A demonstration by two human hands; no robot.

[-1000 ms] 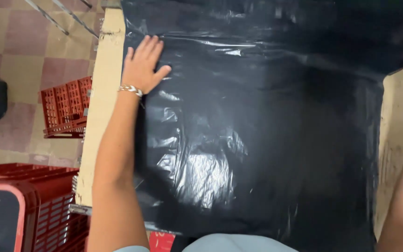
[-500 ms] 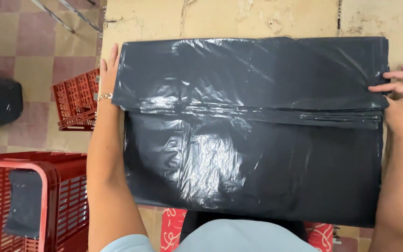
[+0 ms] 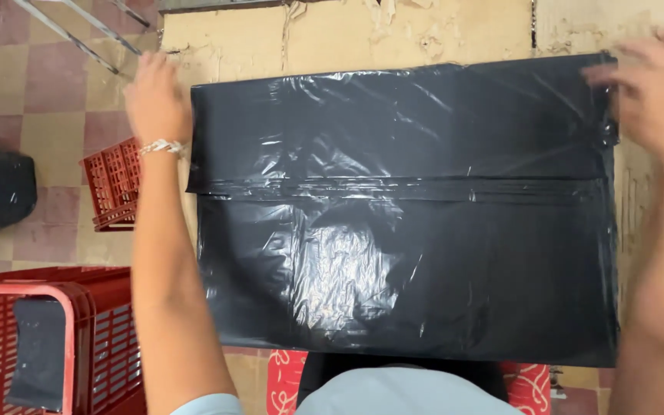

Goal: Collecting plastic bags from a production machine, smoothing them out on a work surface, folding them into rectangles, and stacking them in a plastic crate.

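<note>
While the black plastic bag (image 3: 401, 215) is lying flat across the table (image 3: 347, 34), long axis running left to right, the left hand (image 3: 155, 100) and right hand (image 3: 655, 92) are flanking its far corners, fingers loosely spread, clamping nothing.

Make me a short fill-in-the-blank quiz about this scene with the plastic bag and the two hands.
1. The big plastic bag lying flat on the table is ____ in colour.
2. The bracelet sits on the wrist of the ____ hand.
3. The right hand is at the bag's top ____ corner.
4. The small crate on the floor is ____.

Missing words: black; left; right; red
</note>
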